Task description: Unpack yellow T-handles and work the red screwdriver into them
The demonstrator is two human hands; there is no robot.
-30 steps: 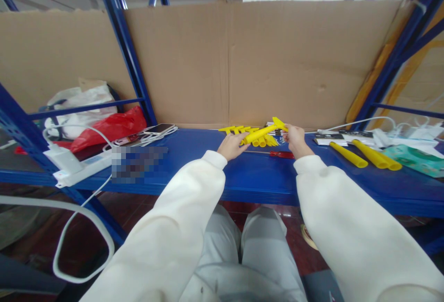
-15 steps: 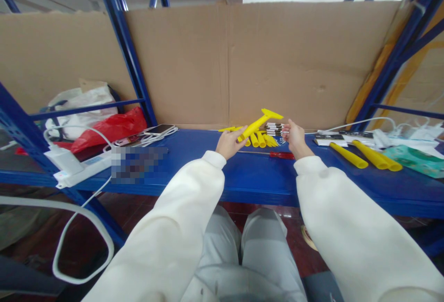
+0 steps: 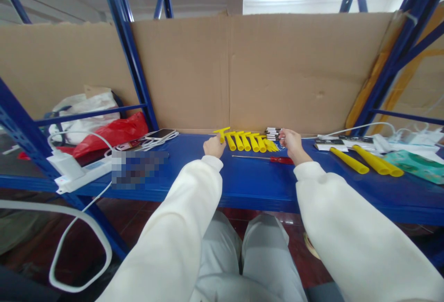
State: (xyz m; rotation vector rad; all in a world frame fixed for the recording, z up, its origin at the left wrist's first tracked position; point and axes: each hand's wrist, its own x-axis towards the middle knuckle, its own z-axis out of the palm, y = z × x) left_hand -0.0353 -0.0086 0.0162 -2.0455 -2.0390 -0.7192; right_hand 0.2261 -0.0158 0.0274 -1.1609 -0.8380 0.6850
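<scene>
My left hand (image 3: 213, 147) is closed around a yellow T-shaped handle (image 3: 222, 134), at the left end of a row of several similar yellow handles (image 3: 246, 143) lying with their hollow ends towards me. Beside that row are small flat yellow pieces (image 3: 271, 145). My right hand (image 3: 291, 144) is by a stack of black-and-white strips (image 3: 273, 132), fingers drawn together; whether a small part is between them I cannot make out. A screwdriver with a red handle (image 3: 280, 159) lies crosswise in front of the row.
The blue shelf (image 3: 256, 182) is backed by a cardboard sheet (image 3: 277, 70). On the right lie yellow tubes (image 3: 348, 160), black-and-white pieces (image 3: 331, 144) and a green packet (image 3: 414, 165). A phone (image 3: 162, 134), cables, a power strip (image 3: 88, 172) and a red bag (image 3: 121, 132) are left.
My left hand has carried the yellow handle left and down to the row's left end. My right hand has shifted slightly left and lower, close to the strips.
</scene>
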